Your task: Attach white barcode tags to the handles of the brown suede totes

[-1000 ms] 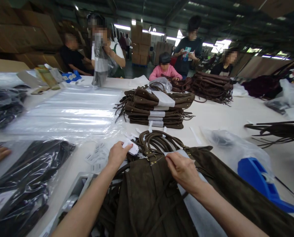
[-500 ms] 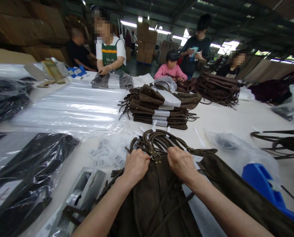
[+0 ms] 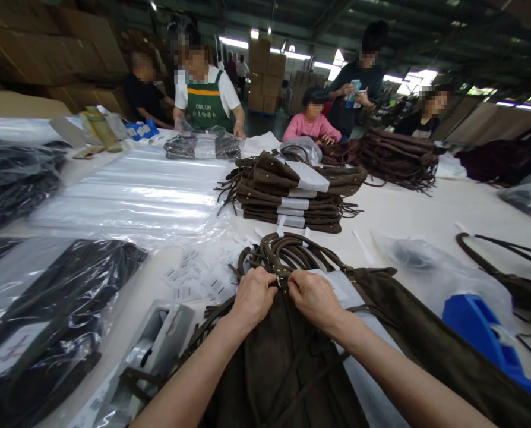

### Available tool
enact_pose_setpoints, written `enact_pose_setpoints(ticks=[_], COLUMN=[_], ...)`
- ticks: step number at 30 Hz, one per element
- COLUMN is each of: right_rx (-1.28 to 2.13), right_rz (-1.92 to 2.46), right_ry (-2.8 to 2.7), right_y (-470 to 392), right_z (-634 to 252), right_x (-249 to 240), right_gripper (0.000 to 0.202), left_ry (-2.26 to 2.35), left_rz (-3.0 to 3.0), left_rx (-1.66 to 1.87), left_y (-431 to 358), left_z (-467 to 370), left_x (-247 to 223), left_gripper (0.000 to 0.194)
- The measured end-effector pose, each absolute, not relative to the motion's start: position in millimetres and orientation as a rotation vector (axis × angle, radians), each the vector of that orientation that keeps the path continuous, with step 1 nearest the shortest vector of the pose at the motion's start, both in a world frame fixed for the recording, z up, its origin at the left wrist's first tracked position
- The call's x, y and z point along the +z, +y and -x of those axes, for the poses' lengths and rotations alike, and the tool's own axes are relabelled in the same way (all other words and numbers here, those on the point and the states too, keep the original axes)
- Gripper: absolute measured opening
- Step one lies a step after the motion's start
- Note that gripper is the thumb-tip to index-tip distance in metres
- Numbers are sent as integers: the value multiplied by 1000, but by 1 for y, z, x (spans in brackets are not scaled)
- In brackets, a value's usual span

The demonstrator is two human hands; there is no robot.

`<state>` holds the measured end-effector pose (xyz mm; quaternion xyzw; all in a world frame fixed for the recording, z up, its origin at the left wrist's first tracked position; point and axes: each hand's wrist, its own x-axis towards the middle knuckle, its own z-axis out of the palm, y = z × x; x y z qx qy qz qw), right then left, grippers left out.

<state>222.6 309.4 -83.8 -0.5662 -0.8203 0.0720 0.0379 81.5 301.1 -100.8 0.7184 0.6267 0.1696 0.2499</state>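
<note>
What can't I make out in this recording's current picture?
Head view: what, if anything, the left hand and right hand pinch on the dark brown soft bag; hidden by the hands.
Head view: the bag's near end; cut off by the bottom edge.
Head view: print on the small white labels; too small, blurred.
Head view: right tip of the blue plastic tool; beyond the right edge.

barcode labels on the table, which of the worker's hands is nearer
Left. The left hand is just right of the barcode labels, at the top of the brown bag; the right hand is farther right, beyond the left.
</note>
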Motion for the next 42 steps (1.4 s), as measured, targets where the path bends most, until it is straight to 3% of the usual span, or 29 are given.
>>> enact_pose_setpoints(ticks=[7, 14, 19, 22, 25, 30, 33, 35, 38, 42], right_rx=[307, 410, 236, 297, 527, 1369, 1709, 1810, 1616, 1410], right_rz=[1661, 1591, 1546, 1565, 1516, 1531, 1501, 1405, 1377, 1454], right_ry=[-2628, -2752, -2866, -2832, -2718, -2274, -2011, -1991, -2135, -2131], right_y=[309, 304, 289, 284, 285, 298, 301, 300, 297, 296], right_z=[-225, -247, -246, -243, -243, -248, -253, -254, -252, -246], right_x=[-67, -52, -45, -39, -38, -45, -38, -29, -21, -25], right_gripper=[17, 27, 30, 31, 33, 25, 20, 30, 39, 19], left_ry=[1864, 1954, 1842, 1581, 1333, 1272, 1277, 1249, 1222, 1205], left_rz=[-1984, -2169, -2058, -1877, -1611, -1351, -1345, -1307, -1205, -1079], left_rx=[368, 199, 473, 776, 894, 877, 902, 901, 907, 989], left_y=[293, 272, 272, 277, 282, 283, 281, 281, 281, 281], left_z=[-79, -71, -78, -82, -85, -89, -88, -88, -89, -90], left_x=[-100, -81, -76, -79, -83, -92, -98, -102, -103, -103], left_gripper=[18, 23, 17, 16, 17, 10, 10, 8, 8, 7])
